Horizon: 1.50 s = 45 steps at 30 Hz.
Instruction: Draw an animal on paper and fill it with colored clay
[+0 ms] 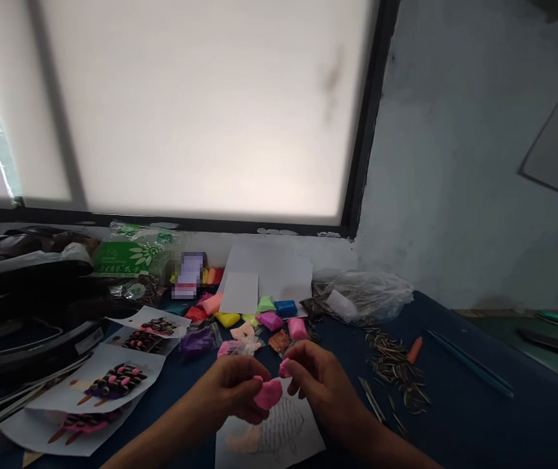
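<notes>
My left hand (pixel 242 387) is closed on a lump of pink modelling clay (pixel 268 394). Between the thumb and fingers of my right hand (pixel 311 371) is a smaller bit of pink clay (pixel 284 368), apart from the larger lump. Both hands are held above a white sheet with a pencil drawing (pixel 281 426), filled with stripes and bearing a patch of peach colour at its lower left. Just beyond the hands lie an opened pink clay packet (pixel 233 347), a peach piece (pixel 242 330) and a brown packet (pixel 279 341).
Several coloured clay packets (pixel 270 320) lie behind the hands. Printed pictures (pixel 113 381) overlap at left, near dark cables and devices (pixel 39 355). Striped seeds (pixel 396 365), an orange stick (pixel 414 350) and a blue tool (pixel 472 365) are at right. A plastic bag (pixel 367 293) stands by the wall.
</notes>
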Each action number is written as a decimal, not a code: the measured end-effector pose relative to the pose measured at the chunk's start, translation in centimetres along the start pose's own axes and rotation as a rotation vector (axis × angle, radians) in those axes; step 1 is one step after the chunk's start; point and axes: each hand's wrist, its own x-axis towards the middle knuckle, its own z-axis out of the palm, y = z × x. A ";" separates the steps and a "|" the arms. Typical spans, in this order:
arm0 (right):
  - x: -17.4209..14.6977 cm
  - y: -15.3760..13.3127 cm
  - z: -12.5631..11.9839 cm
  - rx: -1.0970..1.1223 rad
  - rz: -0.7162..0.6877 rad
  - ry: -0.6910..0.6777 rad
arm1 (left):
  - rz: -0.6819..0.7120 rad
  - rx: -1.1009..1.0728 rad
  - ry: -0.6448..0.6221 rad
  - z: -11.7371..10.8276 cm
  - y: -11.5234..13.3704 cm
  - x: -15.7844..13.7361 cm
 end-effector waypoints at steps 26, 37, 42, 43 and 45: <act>-1.9 -0.3 1.3 -0.184 -0.021 -0.020 | 0.009 -0.010 0.010 1.6 1.1 -1.4; -1.8 -0.7 1.0 -0.012 -0.015 -0.027 | -0.001 -0.039 0.031 2.4 0.4 -1.5; -1.7 -0.7 0.9 -0.142 -0.078 0.003 | -0.006 -0.036 0.035 2.2 0.3 -1.5; -1.7 -0.7 1.0 -0.145 -0.066 -0.002 | -0.005 -0.037 0.029 2.2 0.2 -1.5; -1.8 -0.8 1.2 -0.072 -0.018 -0.036 | 0.002 -0.039 0.014 2.1 0.1 -1.6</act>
